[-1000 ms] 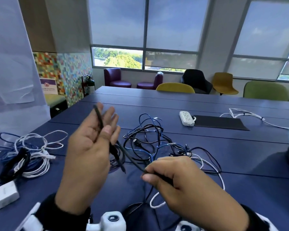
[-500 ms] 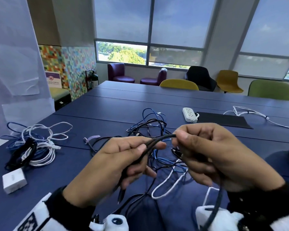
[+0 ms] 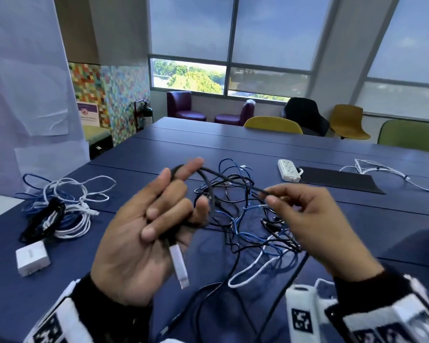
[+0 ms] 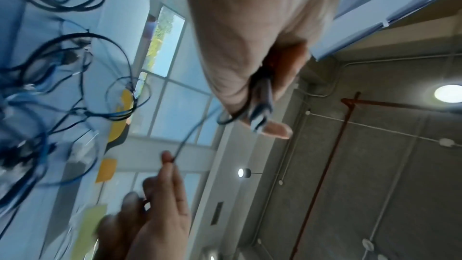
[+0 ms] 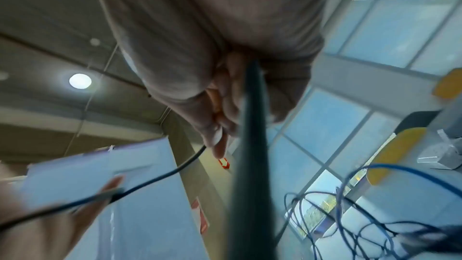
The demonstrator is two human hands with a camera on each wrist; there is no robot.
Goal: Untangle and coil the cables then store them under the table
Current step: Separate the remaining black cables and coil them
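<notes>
A thin black cable [image 3: 229, 176] runs between my two hands above the table. My left hand [image 3: 174, 194] is raised palm toward me, its fingers curled round a loop of that cable, and the cable's pale plug [image 3: 180, 267] hangs below the palm. In the left wrist view the plug [image 4: 261, 110] lies against the fingers. My right hand [image 3: 270, 196] pinches the cable further along, thumb to forefinger. Below both hands a tangle of blue, black and white cables [image 3: 248, 219] lies on the blue table [image 3: 233, 147].
A pile of white, blue and black cables [image 3: 57, 206] lies at the left, with a white adapter box [image 3: 32, 257] in front of it. A white power strip [image 3: 289, 169], a black mat [image 3: 337, 180] and a loose white cable [image 3: 382, 172] are further back. Chairs line the far edge.
My hands were close together on the black cable; now the right hand has drawn away to the right, and the left has turned palm up with a loop round its fingers.
</notes>
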